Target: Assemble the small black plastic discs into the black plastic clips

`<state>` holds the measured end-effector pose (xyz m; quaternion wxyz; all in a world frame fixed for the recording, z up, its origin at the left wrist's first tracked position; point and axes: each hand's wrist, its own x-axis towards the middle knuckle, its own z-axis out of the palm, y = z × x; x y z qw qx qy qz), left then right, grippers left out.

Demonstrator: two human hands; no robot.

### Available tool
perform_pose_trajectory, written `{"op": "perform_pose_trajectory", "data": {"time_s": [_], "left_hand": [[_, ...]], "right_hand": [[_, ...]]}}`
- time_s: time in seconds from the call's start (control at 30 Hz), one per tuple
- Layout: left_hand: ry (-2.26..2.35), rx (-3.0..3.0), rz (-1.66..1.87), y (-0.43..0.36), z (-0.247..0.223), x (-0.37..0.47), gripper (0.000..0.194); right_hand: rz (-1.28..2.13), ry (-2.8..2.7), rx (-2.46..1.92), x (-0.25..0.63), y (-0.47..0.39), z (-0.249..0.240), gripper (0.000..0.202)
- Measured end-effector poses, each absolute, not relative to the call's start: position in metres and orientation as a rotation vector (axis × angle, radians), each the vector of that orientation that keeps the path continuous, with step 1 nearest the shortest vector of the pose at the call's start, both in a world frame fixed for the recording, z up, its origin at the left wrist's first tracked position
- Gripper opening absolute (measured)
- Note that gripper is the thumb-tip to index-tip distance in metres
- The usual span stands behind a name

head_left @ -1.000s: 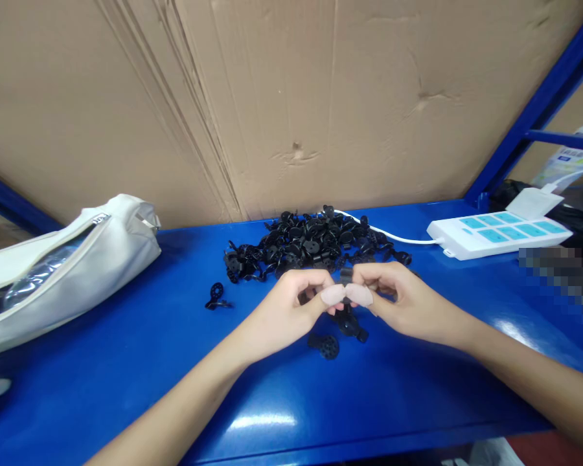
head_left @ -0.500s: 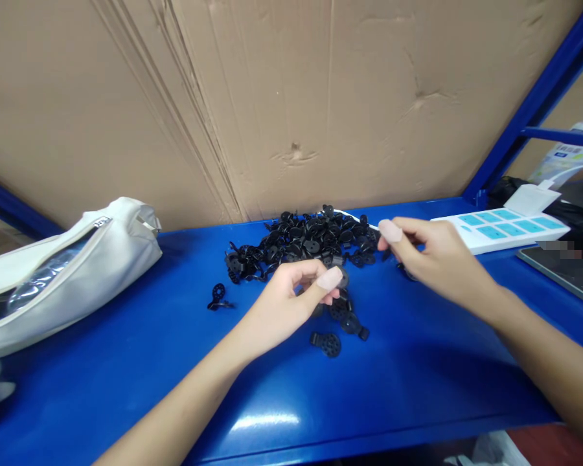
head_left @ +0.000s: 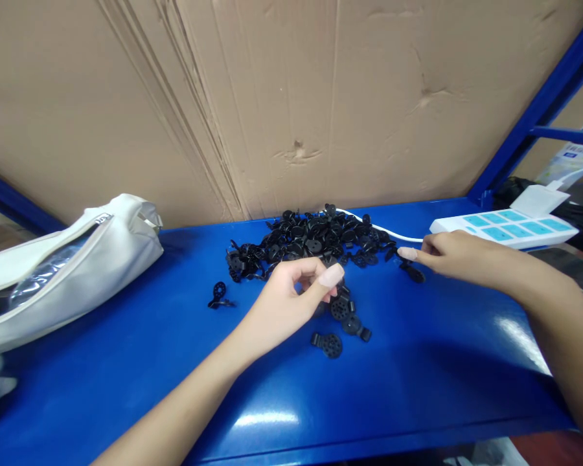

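Note:
A heap of small black plastic clips [head_left: 313, 239] lies on the blue shelf [head_left: 267, 382] near the cardboard. My left hand [head_left: 306, 285] is closed in front of the heap, thumb against curled fingers; whatever it may hold is hidden. Just beyond its fingertips lie loose clips with round perforated discs, one of them nearest the front [head_left: 331, 345]. At the heap's right end, my right hand [head_left: 430, 254] has its thumb and finger pinched at a black clip [head_left: 412, 272]. Another clip [head_left: 218, 294] sits apart on the left.
A white open-zipped bag [head_left: 97, 272] is at the left. On the right are a white power strip [head_left: 505, 228] with a plug and a white cable [head_left: 393, 233] running behind the heap. Brown cardboard [head_left: 272, 97] stands behind; blue posts flank it.
My right hand has moved right and slightly down, from above the heap's right side to the clip at its right end. My left hand has stayed nearly still.

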<state>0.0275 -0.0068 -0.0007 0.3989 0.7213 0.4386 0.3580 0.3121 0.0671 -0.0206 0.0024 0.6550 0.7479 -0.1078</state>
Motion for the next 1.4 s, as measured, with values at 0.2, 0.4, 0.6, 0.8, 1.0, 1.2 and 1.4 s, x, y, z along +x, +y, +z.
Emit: {"op": "perform_pose_trajectory", "data": {"time_s": [0.2, 0.4, 0.6, 0.8, 1.0, 1.2, 1.4], "left_hand": [[1.152, 1.858, 0.912, -0.009, 0.005, 0.03, 0.037], [1.15, 1.889, 0.929, -0.009, 0.005, 0.03, 0.036], [1.137, 1.882, 0.906, -0.009, 0.007, 0.031, 0.038], [1.148, 1.912, 0.831, -0.008, 0.005, 0.029, 0.037], [1.257, 1.909, 0.786, -0.01, -0.005, 0.029, 0.032], [1.218, 1.961, 0.779, -0.013, -0.004, 0.032, 0.037], [1.3, 2.115, 0.752, -0.011, -0.006, 0.028, 0.038]], "right_hand": [[-0.262, 2.351, 2.034, 0.31, 0.067, -0.021, 0.063], [-0.233, 2.372, 2.048, 0.303, 0.064, -0.021, 0.057], [-0.356, 2.503, 1.956, 0.299, 0.067, -0.019, 0.042], [-0.886, 2.828, 1.741, 0.267, 0.048, -0.006, 0.039], [-1.916, 2.929, 1.6, 0.234, 0.024, -0.014, 0.038], [-2.18, 2.893, 1.453, 0.224, 0.018, -0.026, 0.036], [-2.092, 2.898, 1.281, 0.22, 0.013, -0.027, 0.036]]}}
